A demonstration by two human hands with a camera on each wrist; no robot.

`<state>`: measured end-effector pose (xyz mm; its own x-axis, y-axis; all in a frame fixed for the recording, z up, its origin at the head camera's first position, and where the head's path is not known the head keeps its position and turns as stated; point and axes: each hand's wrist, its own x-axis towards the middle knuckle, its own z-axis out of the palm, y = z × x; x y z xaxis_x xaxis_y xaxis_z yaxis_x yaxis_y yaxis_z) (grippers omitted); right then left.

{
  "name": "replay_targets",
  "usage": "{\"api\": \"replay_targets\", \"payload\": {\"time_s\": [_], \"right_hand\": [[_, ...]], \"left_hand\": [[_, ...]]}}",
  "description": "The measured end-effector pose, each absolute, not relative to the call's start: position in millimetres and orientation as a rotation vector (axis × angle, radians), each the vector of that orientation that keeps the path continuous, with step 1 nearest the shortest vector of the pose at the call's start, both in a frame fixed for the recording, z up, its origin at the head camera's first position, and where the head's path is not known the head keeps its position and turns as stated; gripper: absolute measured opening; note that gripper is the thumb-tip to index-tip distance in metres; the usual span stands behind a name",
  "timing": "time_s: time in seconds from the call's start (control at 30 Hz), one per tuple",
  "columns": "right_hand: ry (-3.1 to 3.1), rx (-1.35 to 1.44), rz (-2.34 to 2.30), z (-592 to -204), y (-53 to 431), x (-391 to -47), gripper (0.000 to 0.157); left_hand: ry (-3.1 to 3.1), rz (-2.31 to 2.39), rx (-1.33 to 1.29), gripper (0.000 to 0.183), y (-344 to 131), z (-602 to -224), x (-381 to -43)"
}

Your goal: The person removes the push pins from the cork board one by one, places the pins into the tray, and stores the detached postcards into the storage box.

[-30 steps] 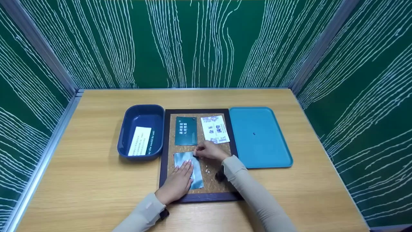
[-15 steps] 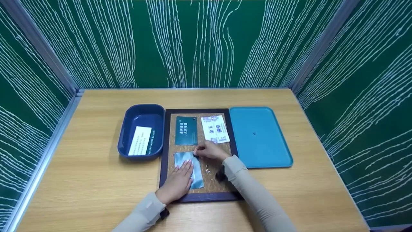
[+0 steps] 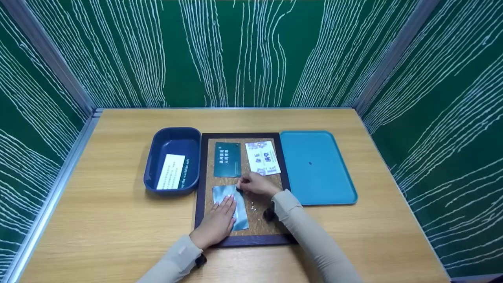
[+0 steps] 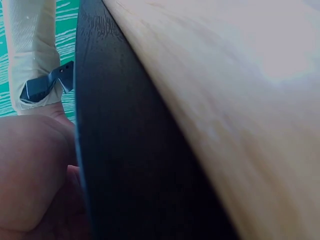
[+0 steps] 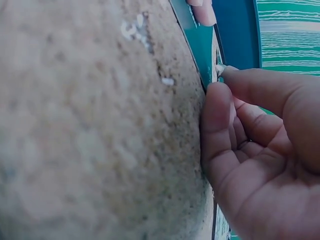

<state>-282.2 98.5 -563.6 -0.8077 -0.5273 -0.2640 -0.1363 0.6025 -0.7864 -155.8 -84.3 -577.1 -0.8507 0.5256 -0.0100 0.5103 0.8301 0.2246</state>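
Observation:
A shiny light-blue card (image 3: 241,221) lies on the lower left of a dark-framed corkboard (image 3: 261,228). My left hand (image 3: 216,224) presses it down with outstretched fingers. At the card's upper right corner my right hand (image 3: 255,184) pinches a small push pin, mostly hidden by the fingertips. The right wrist view shows thumb and finger (image 5: 217,107) meeting right at the corner of the card. Several small clear-white pins (image 3: 253,207) lie loose on the cork. In the left wrist view the board's dark frame (image 4: 125,140) covers much of the left hand.
Higher on the board are a green card (image 3: 227,161) with a dark dot at its corner and a white patterned card (image 3: 262,158). A deep blue bin (image 3: 173,135) with printed cards stands left. A turquoise tray (image 3: 322,177) with a tiny dark spot lies right.

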Motion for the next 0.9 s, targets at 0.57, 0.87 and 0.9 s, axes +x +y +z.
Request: {"api": "replay_targets", "payload": {"time_s": [0.57,0.87,0.9], "right_hand": [[2.333,-0.466,-1.144,-563.6,102.3,-282.2,0.015],[2.318,-0.399,-1.149,-560.8,105.0,-281.2,0.018],[2.316,-0.391,-1.152,-560.4,105.4,-281.1,0.018]], "left_hand": [[2.906,0.380,0.802,0.053,-85.1,-576.0,-155.8],[2.907,0.375,0.818,0.054,-85.1,-576.1,-155.7],[2.910,0.373,0.823,0.054,-85.1,-576.2,-155.7]]}}
